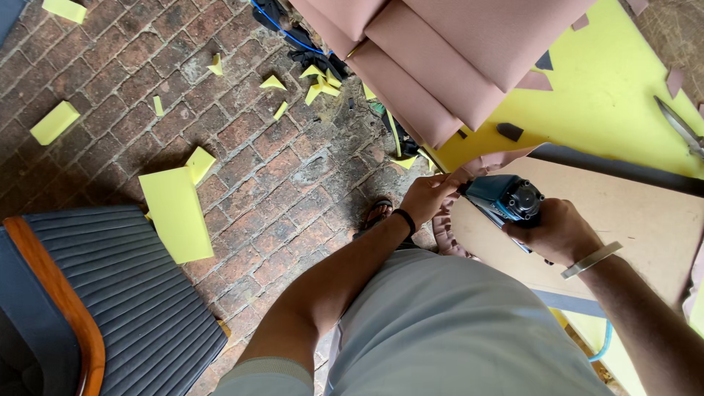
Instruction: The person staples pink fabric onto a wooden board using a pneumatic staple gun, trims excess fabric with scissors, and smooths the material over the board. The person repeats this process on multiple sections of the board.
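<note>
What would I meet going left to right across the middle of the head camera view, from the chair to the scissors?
Dark ribbed chair seat with wooden arm → large flat yellow foam slab → left hand pinching pink fabric edge → blue staple gun → right hand → metal scissors.

Both arms reaching forward from the body, bent at the elbows. Left hand point(429, 196) with fingers pinched together at the tips, palm turned down, dark band round the wrist. Right hand point(554, 233) curled in a closed grip, knuckles up, pale metal bangle on the wrist. Hands near each other, not touching.
</note>
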A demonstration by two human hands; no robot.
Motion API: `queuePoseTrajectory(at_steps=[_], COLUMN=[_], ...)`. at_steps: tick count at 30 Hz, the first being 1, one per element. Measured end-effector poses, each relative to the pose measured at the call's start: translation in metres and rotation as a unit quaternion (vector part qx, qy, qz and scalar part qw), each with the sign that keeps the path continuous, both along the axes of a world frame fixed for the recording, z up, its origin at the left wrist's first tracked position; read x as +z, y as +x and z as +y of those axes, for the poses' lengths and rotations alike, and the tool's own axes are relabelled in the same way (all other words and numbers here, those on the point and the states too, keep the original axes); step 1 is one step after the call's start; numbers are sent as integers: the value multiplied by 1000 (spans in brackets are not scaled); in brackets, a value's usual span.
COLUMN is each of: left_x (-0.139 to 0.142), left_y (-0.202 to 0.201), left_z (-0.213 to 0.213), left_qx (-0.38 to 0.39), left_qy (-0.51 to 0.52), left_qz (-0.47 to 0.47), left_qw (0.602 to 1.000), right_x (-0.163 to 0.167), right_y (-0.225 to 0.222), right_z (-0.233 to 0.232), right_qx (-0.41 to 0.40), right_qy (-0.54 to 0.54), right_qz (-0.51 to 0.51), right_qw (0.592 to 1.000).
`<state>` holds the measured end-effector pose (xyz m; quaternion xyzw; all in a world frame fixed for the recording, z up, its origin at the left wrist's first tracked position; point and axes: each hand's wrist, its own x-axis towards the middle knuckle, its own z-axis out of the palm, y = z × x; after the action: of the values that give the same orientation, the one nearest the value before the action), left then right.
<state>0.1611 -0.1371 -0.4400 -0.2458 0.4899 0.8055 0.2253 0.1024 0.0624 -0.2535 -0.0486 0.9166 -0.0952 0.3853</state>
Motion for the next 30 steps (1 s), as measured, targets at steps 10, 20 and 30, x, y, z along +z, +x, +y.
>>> queuePoseTrajectory(at_steps=[10, 20, 30], left_x=[-2, -13, 25], left_y=[-8, -8, -13], left_z=[-5, -4, -14], left_qx=[-11, 2, -63], left_qy=[40, 90, -37], left_qz=[41, -6, 17], left_qw=[998, 996, 997], right_x=[5, 0, -4], right_y=[8, 16, 46], right_z=[-2, -3, 61], right_qx=[20, 103, -63], right_qy=[-5, 14, 13], right_qz=[-18, 49, 115], right_qw=[1000, 993, 991])
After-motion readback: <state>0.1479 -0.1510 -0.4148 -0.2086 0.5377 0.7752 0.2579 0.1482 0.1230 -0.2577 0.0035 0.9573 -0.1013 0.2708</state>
